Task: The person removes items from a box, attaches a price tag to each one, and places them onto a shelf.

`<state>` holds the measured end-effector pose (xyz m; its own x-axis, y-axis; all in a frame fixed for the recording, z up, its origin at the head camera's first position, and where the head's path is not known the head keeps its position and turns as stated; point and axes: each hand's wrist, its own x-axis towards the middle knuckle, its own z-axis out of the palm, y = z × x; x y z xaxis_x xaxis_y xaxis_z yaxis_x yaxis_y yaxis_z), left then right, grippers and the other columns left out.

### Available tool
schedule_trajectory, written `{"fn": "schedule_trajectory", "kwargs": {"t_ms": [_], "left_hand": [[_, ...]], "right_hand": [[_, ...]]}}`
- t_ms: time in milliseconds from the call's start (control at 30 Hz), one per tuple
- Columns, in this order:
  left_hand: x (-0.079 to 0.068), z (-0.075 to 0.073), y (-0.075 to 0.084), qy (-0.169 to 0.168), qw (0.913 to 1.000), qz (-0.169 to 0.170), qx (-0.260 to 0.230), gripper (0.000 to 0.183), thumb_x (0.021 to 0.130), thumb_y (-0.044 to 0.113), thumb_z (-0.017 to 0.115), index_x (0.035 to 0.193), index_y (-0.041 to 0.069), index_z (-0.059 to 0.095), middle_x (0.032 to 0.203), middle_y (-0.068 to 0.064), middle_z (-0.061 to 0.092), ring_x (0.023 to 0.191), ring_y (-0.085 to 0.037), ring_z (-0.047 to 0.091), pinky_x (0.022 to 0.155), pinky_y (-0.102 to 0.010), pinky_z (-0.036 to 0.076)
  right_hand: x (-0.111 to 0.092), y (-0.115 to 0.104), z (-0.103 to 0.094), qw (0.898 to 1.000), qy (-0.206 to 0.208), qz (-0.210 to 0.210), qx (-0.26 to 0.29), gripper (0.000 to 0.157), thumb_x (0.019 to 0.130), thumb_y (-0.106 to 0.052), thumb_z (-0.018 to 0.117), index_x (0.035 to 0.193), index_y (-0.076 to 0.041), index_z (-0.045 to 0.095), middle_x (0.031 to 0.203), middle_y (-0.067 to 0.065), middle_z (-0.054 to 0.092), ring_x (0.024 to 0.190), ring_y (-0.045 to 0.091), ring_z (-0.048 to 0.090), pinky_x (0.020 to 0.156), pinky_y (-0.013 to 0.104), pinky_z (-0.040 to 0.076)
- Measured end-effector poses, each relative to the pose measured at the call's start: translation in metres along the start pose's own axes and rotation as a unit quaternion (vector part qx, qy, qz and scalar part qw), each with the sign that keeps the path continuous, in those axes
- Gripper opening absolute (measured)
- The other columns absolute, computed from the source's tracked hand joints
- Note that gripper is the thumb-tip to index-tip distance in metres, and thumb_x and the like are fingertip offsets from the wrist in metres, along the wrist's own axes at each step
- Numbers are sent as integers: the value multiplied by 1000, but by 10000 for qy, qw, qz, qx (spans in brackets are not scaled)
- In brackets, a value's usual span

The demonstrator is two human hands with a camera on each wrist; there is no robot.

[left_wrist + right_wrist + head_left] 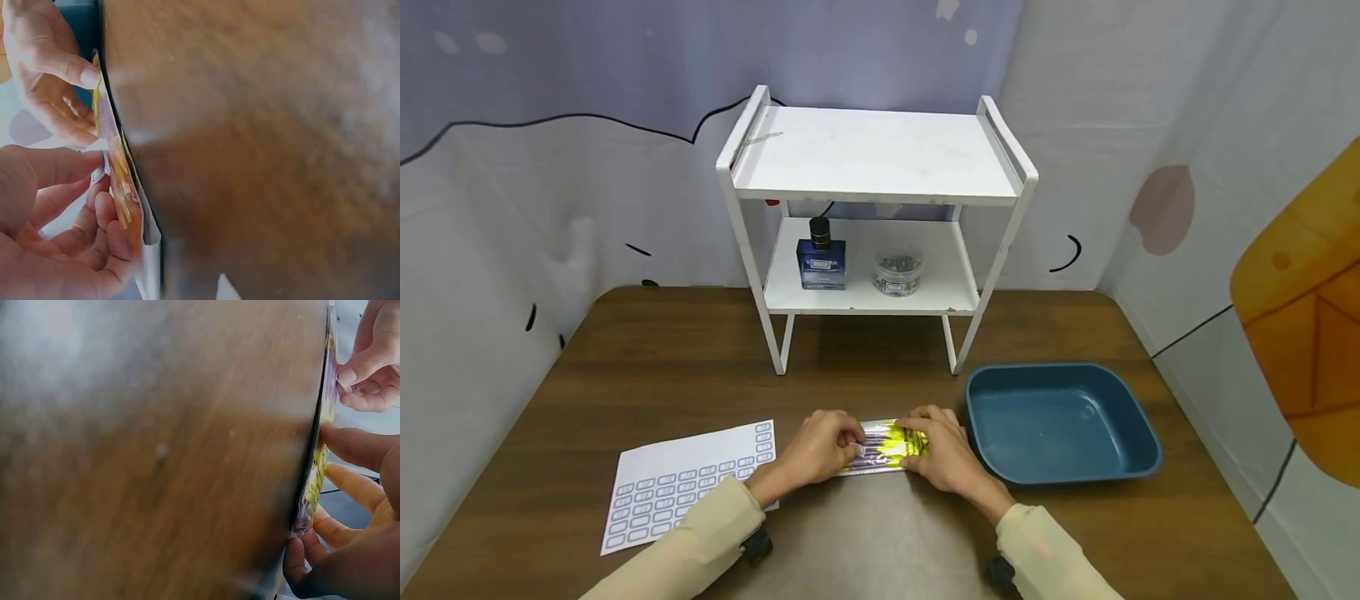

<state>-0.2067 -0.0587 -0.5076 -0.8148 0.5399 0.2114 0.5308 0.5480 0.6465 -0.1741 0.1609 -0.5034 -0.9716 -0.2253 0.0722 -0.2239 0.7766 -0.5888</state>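
Note:
A flat, shiny yellow-and-purple packet (pixel 880 447) lies on the table between the two hands. My left hand (pixel 820 447) is over the packet's left end, pinching a small pale sticker (pixel 99 165) between thumb and fingers, close to the packet's surface. My right hand (pixel 946 450) holds the packet's right end, its thumb at the near side and its fingers at the far side. In the right wrist view the fingertips (pixel 299 550) are right at the packet's edge. Beside the left forearm lies a white sheet of small blue-bordered labels (pixel 655 467), partly covered by the sleeve.
A blue-green plastic bin (pixel 1063 479) stands just right of the right hand. Behind is a white two-tier rack (pixel 880 158), with a dark blue bottle (pixel 822 262) and a clear round tub (pixel 897 272) on its lower shelf. Printed cloth hangs around the wooden table (pixel 647 358).

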Motion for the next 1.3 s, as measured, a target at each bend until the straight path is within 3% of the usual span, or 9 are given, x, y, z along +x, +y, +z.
{"fn": "schedule_trajectory", "kwargs": {"t_ms": [400, 667, 933, 1133, 1300], "left_hand": [[1, -2, 2, 366, 9979, -194, 494, 16, 73, -3, 70, 67, 11, 68, 65, 4, 59, 59, -6, 50, 54, -23, 40], [5, -5, 9, 56, 9972, -704, 254, 19, 74, -4, 69, 65, 12, 68, 64, 5, 57, 62, -8, 49, 55, -25, 39], [11, -6, 14, -330, 9897, -1387, 141, 19, 78, -1, 69, 65, 13, 71, 58, 7, 61, 58, -11, 52, 53, -30, 39], [13, -5, 15, -439, 9877, -1471, 301, 18, 80, 4, 73, 66, 14, 71, 59, 6, 59, 57, -13, 52, 51, -30, 39], [14, -4, 14, -382, 9888, -1343, 528, 19, 80, 6, 76, 65, 16, 68, 58, 7, 56, 56, -14, 51, 49, -29, 37]], "right_hand": [[2, 2, -2, 9999, -116, 65, 40, 46, 74, -9, 86, 118, -11, 73, 124, 12, 62, 118, 34, 50, 92, 56, 40], [2, 1, -3, 10000, -74, 18, 40, 45, 73, -8, 87, 116, -10, 74, 122, 12, 63, 115, 33, 51, 91, 53, 41], [2, 1, -3, 9999, -96, 92, 84, 45, 73, -8, 86, 116, -10, 74, 123, 12, 62, 117, 33, 51, 91, 52, 41], [2, 0, -3, 9999, -50, 34, 110, 46, 73, -7, 86, 117, -10, 73, 122, 11, 63, 115, 33, 51, 91, 51, 41], [1, 1, -2, 10000, -10, -15, 94, 46, 73, -7, 86, 118, -10, 73, 120, 10, 62, 115, 32, 51, 90, 51, 41]]}}
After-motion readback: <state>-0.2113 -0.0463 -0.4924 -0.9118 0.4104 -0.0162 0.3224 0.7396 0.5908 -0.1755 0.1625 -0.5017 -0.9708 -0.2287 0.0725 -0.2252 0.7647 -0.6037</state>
